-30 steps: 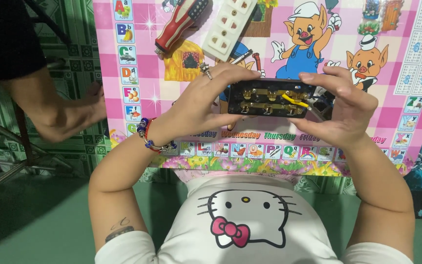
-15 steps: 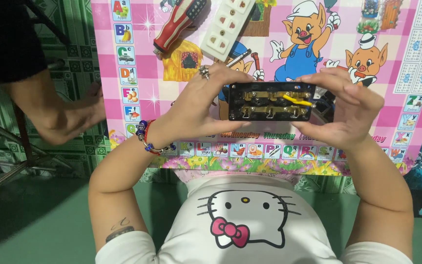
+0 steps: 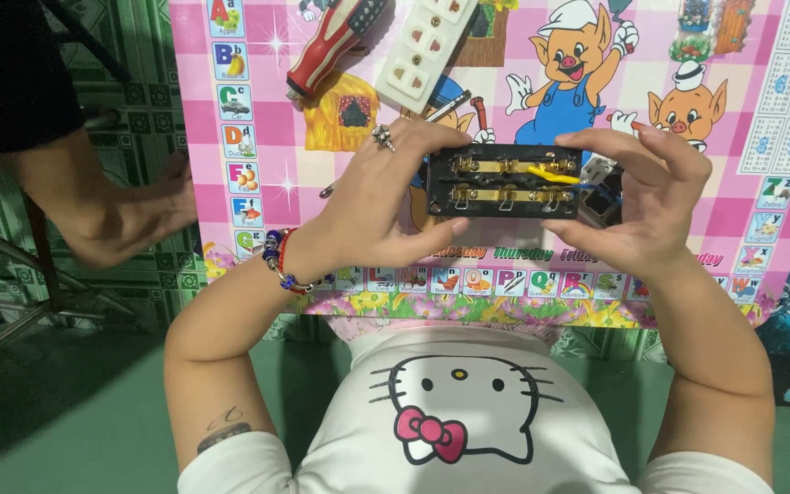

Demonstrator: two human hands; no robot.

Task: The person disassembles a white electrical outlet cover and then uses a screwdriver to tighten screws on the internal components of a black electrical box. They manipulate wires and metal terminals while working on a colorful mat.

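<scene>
While the black socket module [image 3: 503,180] sits in the centre of the frame, slightly right and above the middle, both of the person's hands close around its ends. The left hand [image 3: 386,206] grips the left end, thumb beneath and fingers curled over the top, a ring on one finger and a beaded bracelet [image 3: 283,265] at the wrist. The right hand [image 3: 653,197] clamps the right end in the same way, its index finger reaching over the top edge. The module's open back faces the camera, showing two rows of brass contact strips and a short yellow wire [image 3: 552,172] near the upper right.

Compared with a second ago, the module sits a little higher against the pink picture mat [image 3: 596,82] and is held more level, and the fingers of the left hand have slid further over its top edge. The grip itself reads as unchanged, so the work appears to be a steady inspection or adjustment of the contacts rather than a new step.

Toward the top of the frame, left of centre, a white socket strip [image 3: 424,46] and a red tool handle [image 3: 331,44] lie on the mat, apart from the hands. At the left edge another person's hand [image 3: 134,215] rests beside the mat, touching nothing the wearer holds.
</scene>
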